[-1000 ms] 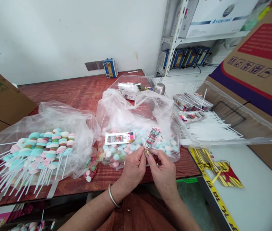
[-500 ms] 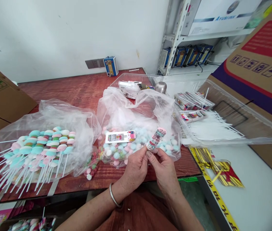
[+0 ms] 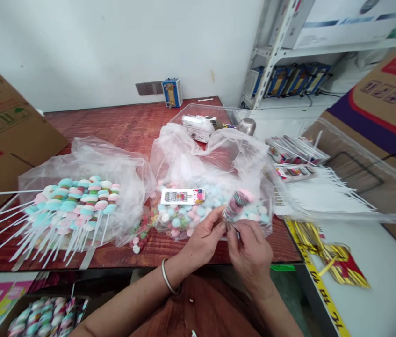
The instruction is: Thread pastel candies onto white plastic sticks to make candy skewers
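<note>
My left hand [image 3: 205,236] and my right hand [image 3: 251,250] meet at the front edge of the red wooden table [image 3: 120,126]. Both pinch a small printed wrapper [image 3: 235,205], which is blurred and tilted to the right. Just behind them stands an open clear bag of pastel candies [image 3: 198,213] with a printed label [image 3: 183,196] lying on top. A silver bangle sits on my left wrist.
A clear bag of candy skewers on white sticks [image 3: 71,206] lies at left. A clear tray [image 3: 324,187] at right holds white sticks and printed wrappers. Gold twist ties [image 3: 338,262] lie on the white surface. Cardboard boxes [image 3: 4,140] flank both sides; a box of packed skewers [image 3: 39,316] sits below.
The wrapper has tipped over to the right and lower between my fingers, now blurred. My view has shifted so everything sits a bit further right.
</note>
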`<action>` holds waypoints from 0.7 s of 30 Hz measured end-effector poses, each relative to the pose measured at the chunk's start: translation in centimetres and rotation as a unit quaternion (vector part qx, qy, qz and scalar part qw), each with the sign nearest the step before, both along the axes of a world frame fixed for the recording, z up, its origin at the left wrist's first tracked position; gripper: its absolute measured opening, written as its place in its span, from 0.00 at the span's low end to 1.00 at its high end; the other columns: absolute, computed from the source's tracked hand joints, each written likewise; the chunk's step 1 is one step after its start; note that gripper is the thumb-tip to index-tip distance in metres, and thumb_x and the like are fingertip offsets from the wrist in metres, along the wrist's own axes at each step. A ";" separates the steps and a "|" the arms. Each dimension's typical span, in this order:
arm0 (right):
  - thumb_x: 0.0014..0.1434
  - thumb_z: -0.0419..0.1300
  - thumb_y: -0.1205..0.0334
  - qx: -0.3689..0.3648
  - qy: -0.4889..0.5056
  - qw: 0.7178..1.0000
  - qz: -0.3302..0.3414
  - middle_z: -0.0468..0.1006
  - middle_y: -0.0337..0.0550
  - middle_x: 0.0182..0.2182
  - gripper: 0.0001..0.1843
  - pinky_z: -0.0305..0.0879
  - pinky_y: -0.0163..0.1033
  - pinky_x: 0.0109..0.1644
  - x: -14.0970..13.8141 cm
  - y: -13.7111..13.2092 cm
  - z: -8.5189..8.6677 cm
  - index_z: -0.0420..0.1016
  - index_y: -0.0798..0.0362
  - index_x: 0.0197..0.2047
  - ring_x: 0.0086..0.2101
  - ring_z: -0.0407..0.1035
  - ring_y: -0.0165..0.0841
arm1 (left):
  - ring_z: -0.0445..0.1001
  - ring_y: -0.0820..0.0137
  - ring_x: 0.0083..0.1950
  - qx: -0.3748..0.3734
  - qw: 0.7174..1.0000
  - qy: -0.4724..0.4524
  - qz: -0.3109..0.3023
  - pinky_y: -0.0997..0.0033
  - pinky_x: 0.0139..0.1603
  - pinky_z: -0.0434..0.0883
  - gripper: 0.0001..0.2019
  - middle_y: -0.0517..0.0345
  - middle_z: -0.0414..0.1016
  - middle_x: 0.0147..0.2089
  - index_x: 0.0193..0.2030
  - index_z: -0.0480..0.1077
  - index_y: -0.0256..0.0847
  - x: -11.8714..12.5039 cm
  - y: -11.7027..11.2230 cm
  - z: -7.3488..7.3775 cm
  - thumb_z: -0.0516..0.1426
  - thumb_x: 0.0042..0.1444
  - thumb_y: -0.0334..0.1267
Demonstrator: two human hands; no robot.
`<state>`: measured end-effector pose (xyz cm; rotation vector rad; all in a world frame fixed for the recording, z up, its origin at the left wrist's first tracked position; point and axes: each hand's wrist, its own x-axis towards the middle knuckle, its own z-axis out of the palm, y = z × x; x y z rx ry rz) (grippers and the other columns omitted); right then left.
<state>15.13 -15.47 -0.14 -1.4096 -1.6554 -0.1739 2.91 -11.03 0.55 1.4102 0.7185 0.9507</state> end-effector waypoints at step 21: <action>0.59 0.58 0.55 -0.160 0.088 0.955 0.233 0.80 0.44 0.30 0.08 0.68 0.42 0.29 2.9 -0.9 -1.0 0.76 0.45 0.41 0.30 0.75 0.41 | 0.65 0.65 0.67 0.372 0.895 0.207 -0.133 0.63 0.66 0.63 0.20 0.71 0.66 0.65 0.38 0.81 0.53 -4.1 1.7 4.0 0.52 0.58 0.24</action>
